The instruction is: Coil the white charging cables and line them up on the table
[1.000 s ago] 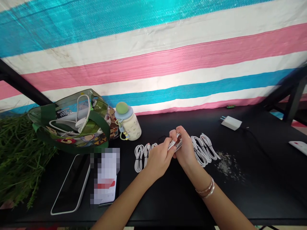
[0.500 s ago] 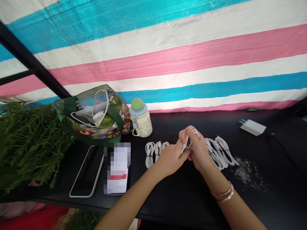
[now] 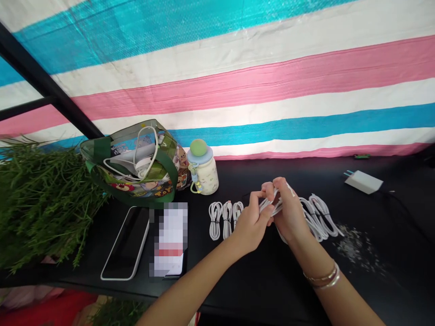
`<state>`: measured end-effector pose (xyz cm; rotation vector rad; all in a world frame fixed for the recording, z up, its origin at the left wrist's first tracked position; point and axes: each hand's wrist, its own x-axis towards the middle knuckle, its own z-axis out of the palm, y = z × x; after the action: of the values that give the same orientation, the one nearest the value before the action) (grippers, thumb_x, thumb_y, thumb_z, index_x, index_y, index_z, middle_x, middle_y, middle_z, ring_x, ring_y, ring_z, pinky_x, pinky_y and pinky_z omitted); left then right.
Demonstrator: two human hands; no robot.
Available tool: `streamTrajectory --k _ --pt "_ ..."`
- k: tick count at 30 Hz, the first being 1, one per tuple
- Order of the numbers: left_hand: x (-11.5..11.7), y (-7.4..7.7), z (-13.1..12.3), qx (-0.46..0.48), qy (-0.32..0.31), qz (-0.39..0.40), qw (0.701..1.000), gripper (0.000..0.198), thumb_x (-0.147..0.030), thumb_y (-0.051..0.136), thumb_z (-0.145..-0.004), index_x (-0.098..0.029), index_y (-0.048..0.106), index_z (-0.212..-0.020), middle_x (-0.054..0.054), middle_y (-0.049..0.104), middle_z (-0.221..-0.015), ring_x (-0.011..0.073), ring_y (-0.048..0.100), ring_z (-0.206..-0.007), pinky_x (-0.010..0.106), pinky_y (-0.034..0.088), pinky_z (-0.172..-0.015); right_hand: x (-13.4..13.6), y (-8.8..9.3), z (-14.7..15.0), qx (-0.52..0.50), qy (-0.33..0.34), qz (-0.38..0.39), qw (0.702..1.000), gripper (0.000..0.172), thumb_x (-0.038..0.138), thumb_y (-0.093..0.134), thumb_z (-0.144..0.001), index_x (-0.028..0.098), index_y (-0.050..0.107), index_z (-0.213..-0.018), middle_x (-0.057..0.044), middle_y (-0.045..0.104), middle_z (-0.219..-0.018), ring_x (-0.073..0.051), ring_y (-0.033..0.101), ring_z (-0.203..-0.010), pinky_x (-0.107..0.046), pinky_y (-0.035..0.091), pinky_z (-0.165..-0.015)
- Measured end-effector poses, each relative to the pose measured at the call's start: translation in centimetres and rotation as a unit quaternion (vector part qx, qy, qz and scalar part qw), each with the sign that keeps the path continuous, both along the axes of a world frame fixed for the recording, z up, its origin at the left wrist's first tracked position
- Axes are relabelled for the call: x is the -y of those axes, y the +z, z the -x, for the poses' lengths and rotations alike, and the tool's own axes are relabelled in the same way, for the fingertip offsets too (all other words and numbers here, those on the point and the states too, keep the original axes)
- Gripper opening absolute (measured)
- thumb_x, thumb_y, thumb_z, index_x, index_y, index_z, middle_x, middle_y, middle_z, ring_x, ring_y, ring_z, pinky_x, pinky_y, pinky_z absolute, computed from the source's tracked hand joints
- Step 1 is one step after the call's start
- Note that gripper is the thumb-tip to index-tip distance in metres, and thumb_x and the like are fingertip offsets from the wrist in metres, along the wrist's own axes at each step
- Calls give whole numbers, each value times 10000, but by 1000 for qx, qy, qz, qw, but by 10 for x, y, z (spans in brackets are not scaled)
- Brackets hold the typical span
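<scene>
- The left hand (image 3: 249, 222) is closed, its fingers curled around a white cable (image 3: 272, 206) and pinching it against the thumb.
- The right hand (image 3: 287, 213) is also closed on that cable, just beside the left hand, with its fingertips (image 3: 279, 182) touching the cable near the top of the grip.
- The cable sits between the two hands, above the middle of the table, and a loop of it hangs below the right hand.
- Three white coils (image 3: 224, 219) lie at 9 o'clock from the hands, flat on the table, each cinched with a dark tie.
- More white coils (image 3: 317, 217) lie at 3 o'clock, just beside the right hand; I cannot tell whether the held cable joins them.
- The black table (image 3: 272, 290) bears everything here.
- A white charger (image 3: 363, 182) lies at 2 o'clock, well apart from the hands, with a dark cord running off it.
- Pale grains (image 3: 356, 249) are scattered at 4 o'clock.
- A cream bottle (image 3: 203, 171) with a green top stands at 10 o'clock, beside a clear tote bag (image 3: 136, 165) holding white cords.
- A phone (image 3: 127, 244) lies face up at 8 o'clock, next to a pixelated card (image 3: 169, 240).
- A green plant (image 3: 44, 203) spills in at the far left.
</scene>
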<state>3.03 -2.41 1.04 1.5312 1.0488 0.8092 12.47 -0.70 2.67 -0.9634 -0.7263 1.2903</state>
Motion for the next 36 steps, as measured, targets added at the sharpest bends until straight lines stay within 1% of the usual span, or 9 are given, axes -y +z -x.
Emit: streamTrajectory --k 5,11,17,23,27,30,32,34,36 --pt "2 -4 -4 44 18 0 999 120 -259 326 -937 -209 355 -1042 -85 397 -572 114 427 -526 247 352 -571 0 -1 2 -22 -26 17 999 513 614 736 -540 231 408 -631 111 410 -488 -52 353 -259 -187 282 -158" --pt "2 -1 -5 58 50 9 997 46 -244 359 -929 -208 385 -941 -90 389 -545 98 450 -515 230 409 -573 -1 -8 3 -28 -32 -5 999 441 565 696 -643 234 404 -627 96 402 -483 -63 369 -314 -182 269 -204" --pt "-2 -6 -4 68 70 10 995 62 -266 398 -909 -217 390 -870 -71 470 -624 84 506 -550 225 474 -612 -3 -13 4 -33 -27 -50 998 442 533 683 -688 230 374 -597 83 422 -502 -78 412 -401 -210 408 -372" --pt "-4 -4 -1 70 103 9 992 52 -256 410 -899 -213 392 -875 -48 531 -694 84 542 -586 208 475 -591 -7 -19 3 -52 -12 -73 996 469 660 707 -579 247 532 -714 54 573 -623 -112 510 -557 -245 463 -534" --pt "-7 -8 3 72 142 -37 987 76 -288 408 -902 -212 405 -902 -74 456 -591 83 500 -517 196 427 -540 -16 -25 -5 -31 -57 -72 995 563 748 646 -548 262 603 -829 12 652 -788 -157 587 -769 -281 472 -692" --pt "-11 -8 5 92 182 -48 978 74 -288 386 -907 -215 402 -903 -81 419 -571 80 477 -511 190 420 -535 -22 -32 -11 73 -113 -62 989 494 726 548 -670 260 614 -820 -6 645 -784 -182 589 -792 -313 454 -710" --pt "-14 -6 6 121 212 -46 969 82 -297 384 -904 -218 397 -885 -82 414 -582 72 454 -500 182 421 -527 -24 -38 -15 198 -121 -73 970 358 592 508 -785 255 622 -829 -23 658 -803 -202 592 -808 -336 447 -722" --pt "-16 -3 6 152 233 -54 959 122 -335 401 -897 -220 390 -858 -89 396 -572 63 409 -464 174 394 -490 -24 -43 -16 341 -100 -117 927 221 404 480 -842 247 636 -854 -45 683 -862 -225 587 -850 -364 441 -758" --pt "-17 -1 6 174 240 -69 953 183 -393 434 -884 -220 390 -839 -97 378 -549 59 367 -434 172 352 -452 -23 -48 -15 481 -71 -166 858 204 237 452 -841 236 653 -875 -67 699 -928 -244 572 -888 -388 431 -790"
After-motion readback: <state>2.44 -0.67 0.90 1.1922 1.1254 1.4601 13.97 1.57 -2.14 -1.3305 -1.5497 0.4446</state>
